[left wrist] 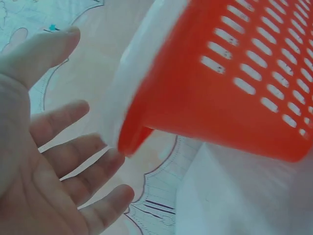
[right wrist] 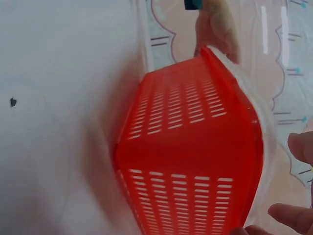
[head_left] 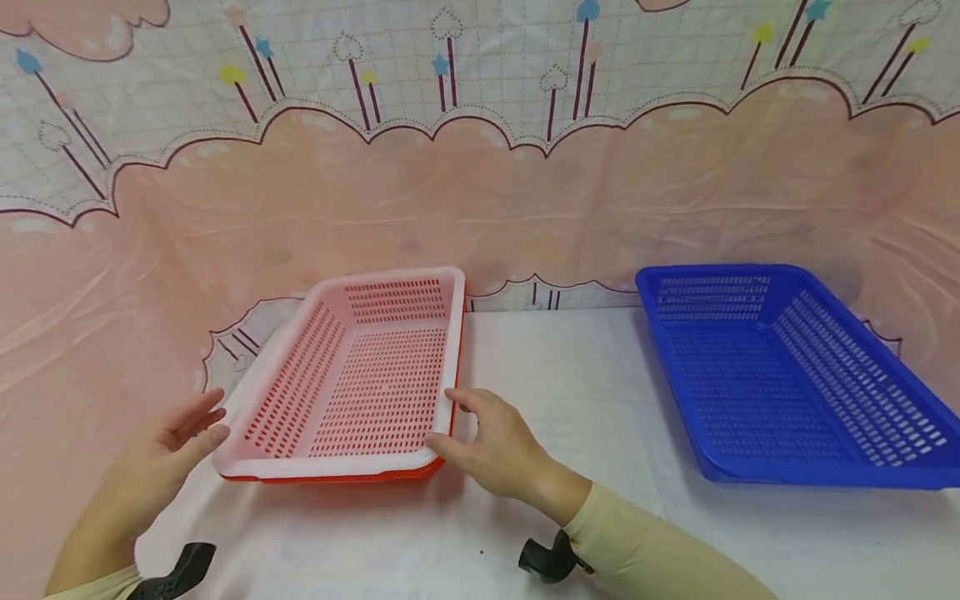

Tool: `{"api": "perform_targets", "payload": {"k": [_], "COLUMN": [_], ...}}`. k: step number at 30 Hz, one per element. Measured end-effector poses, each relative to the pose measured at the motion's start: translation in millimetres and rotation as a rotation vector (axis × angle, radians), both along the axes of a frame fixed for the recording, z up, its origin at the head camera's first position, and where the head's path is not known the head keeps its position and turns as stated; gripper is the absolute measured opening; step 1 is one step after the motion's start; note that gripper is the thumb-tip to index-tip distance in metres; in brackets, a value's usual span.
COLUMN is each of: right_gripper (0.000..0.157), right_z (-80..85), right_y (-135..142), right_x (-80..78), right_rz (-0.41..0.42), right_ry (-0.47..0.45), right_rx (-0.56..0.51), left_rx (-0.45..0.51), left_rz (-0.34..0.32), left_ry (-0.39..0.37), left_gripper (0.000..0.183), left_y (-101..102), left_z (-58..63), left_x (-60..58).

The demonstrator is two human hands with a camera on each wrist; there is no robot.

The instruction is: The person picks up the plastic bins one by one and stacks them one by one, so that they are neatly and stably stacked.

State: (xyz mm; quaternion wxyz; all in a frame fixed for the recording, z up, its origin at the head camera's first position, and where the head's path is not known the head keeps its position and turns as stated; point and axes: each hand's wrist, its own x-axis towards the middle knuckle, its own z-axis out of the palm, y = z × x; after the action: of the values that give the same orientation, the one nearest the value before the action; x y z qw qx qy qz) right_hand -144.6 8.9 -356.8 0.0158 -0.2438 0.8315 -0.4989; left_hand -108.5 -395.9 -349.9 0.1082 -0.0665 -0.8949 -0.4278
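Observation:
A white perforated plastic basket [head_left: 330, 467] sits nested inside a red one, whose outer wall [right wrist: 190, 152] shows under the white rim. In the head view my left hand [head_left: 161, 458] is beside the near left corner, fingers spread and relaxed. Its fingertips come right up to the rim in the left wrist view, with nothing held. On the opposite side, my right hand [head_left: 498, 446] has its thumb and forefinger apart, at the right rim near the front corner. In the right wrist view those fingers [right wrist: 293, 218] are loosely extended around the rim, not closed on it.
A larger blue perforated basket [head_left: 772, 462] stands to the right on the white table cover [head_left: 555, 367]. Behind everything hangs a pink and white printed cloth [head_left: 480, 192]. Black camera mounts [head_left: 551, 558] are strapped at both wrists.

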Motion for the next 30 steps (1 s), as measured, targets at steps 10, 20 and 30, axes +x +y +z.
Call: {"api": "perform_targets", "payload": {"k": [10,20,30], "right_gripper": [0.071,0.077,0.088], "right_z": [-6.9,-10.1,-8.8], "right_y": [1,-5,-12], "right_x": [-3.6,-5.7,-0.4], "right_rz": [0.028,0.074,0.021], "right_ry": [-0.093,-0.156,-0.168], "right_rx": [0.027,-0.005,-0.011], "left_rx": [0.063,0.328,0.420], "left_rz": [-0.078,-0.121,-0.118], "left_ry": [-0.079,-0.113,-0.116], "left_gripper": [0.052,0.057,0.055], "left_y": [5,17,23], "left_z": [-16.9,-27.6,-30.8], "left_x": [-6.0,-13.2,-10.8]}}
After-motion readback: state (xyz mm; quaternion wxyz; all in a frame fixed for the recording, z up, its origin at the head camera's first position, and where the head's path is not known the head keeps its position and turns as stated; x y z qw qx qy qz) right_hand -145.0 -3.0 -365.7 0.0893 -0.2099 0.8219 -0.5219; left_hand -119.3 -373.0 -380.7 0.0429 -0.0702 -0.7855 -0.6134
